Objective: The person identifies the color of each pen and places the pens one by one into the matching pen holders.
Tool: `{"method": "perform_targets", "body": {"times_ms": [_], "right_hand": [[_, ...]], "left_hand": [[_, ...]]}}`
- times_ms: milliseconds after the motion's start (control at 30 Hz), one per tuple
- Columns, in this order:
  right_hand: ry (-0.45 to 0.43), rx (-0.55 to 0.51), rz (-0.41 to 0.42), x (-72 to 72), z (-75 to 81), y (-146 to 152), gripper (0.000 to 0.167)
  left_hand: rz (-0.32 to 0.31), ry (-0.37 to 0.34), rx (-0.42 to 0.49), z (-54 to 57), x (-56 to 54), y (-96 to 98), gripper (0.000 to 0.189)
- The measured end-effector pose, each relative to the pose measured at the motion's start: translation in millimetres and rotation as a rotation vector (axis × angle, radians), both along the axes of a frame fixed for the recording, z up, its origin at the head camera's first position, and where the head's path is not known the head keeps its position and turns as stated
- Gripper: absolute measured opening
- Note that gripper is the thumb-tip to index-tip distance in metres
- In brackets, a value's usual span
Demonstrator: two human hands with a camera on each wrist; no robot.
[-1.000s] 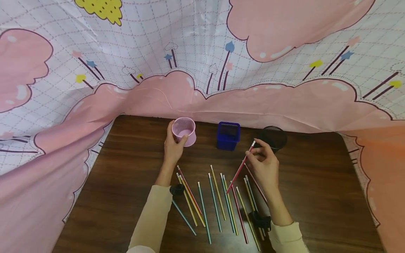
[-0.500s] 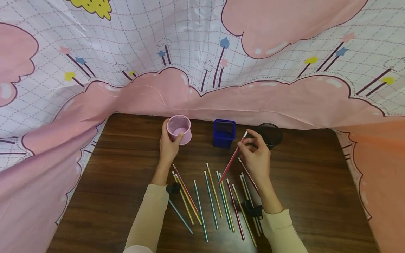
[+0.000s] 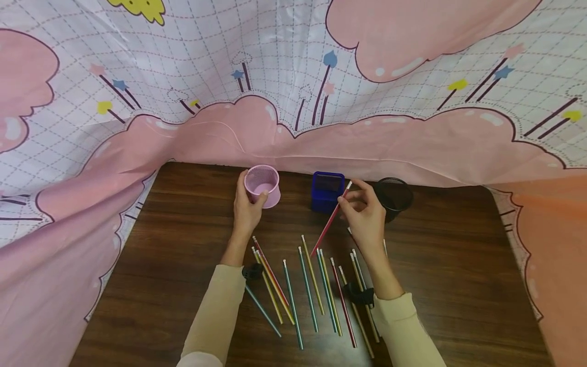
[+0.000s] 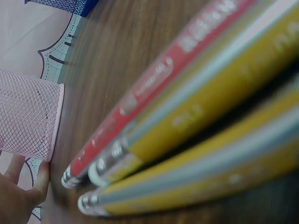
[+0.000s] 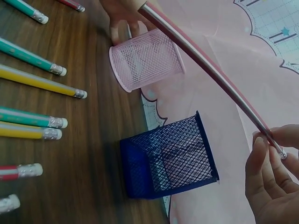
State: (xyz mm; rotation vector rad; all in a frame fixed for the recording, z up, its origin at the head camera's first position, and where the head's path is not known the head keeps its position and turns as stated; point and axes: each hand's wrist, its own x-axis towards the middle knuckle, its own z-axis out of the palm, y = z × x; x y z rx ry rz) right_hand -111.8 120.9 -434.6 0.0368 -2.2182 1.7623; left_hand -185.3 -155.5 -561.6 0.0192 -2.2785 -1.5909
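My left hand point(image 3: 247, 206) grips a pink mesh pencil cup point(image 3: 270, 198) at the back of the table, thumb at its front and fingers round its left side. Between thumb and fingertips, my right hand point(image 3: 365, 211) pinches a red pencil point(image 3: 327, 227) near its eraser end. The pencil slants down to the left above the table, in front of a square blue mesh pencil cup point(image 3: 323, 200). In the right wrist view the held pencil point(image 5: 210, 70) reaches across above both cups. Several red, yellow and green pencils point(image 3: 289, 300) lie on the table between the forearms.
A round black mesh cup point(image 3: 395, 194) stands at the back right, beside my right hand. The dark wooden table point(image 3: 463, 265) ends at the back against a pink and white patterned cloth point(image 3: 367, 145). A black wrist camera point(image 3: 252, 271) sits on my left wrist.
My right hand has moved left and slightly toward the back with the red pencil, from near the black cup to the blue cup. My left hand keeps its hold on the pink cup.
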Motion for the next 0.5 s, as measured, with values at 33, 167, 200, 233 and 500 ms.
{"method": "perform_targets", "body": {"times_ms": [33,167,200,233,500], "right_hand": [[0.005,-0.001,0.002,-1.0,0.8,-1.1,0.049],[0.007,-0.008,0.006,-4.5,3.9,-5.1,0.048],[0.008,-0.011,0.008,-5.3,4.6,-5.9,0.048],[0.01,-0.012,0.008,-6.0,5.3,-6.7,0.048],[0.036,-0.026,-0.005,-14.2,10.4,-12.8,0.048]], "left_hand": [[-0.002,0.0,0.004,-0.2,-0.2,0.3,0.079],[-0.004,-0.009,0.018,0.1,-0.8,2.2,0.078],[-0.003,-0.014,0.018,0.1,-1.0,2.7,0.078],[-0.004,-0.018,0.02,0.1,-1.2,3.1,0.078],[0.006,-0.034,0.011,-0.1,0.1,2.7,0.078]]}}
